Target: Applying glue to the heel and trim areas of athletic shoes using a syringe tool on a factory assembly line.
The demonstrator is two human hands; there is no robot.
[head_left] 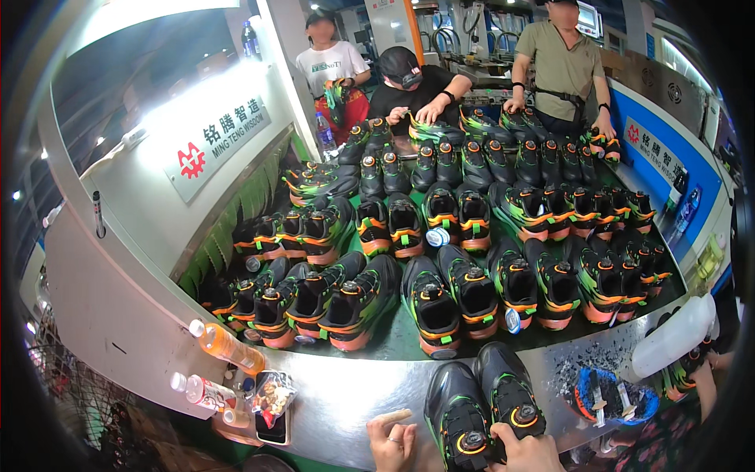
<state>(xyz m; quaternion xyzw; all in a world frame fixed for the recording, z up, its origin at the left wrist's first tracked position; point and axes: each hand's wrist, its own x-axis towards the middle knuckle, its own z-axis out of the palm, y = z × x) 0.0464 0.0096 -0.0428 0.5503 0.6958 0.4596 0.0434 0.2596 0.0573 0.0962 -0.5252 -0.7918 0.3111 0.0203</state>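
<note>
A pair of black sneakers with green and orange trim stands on the metal ledge in front of me, toes pointing away. My right hand (525, 451) grips the heel end of the right sneaker (510, 387), just behind its round orange-ringed dial. Beside it and slightly nearer is the left sneaker (458, 413); whether my fingers also touch it is hidden. To the left of the pair, my left hand (393, 447) is raised with curled fingers, a ring on one. Pinched in it is a short tan stick-like piece (393, 417), its material unclear.
Rows of similar sneakers (476, 293) fill the green conveyor (377, 343) ahead. Bottles (228, 346), a snack bag (273, 393) and a phone (272, 430) lie left. A blue-rimmed tray (582, 391) with syringe-like tubes and a white container (675, 337) stand right, near another person's arm. Co-workers stand beyond.
</note>
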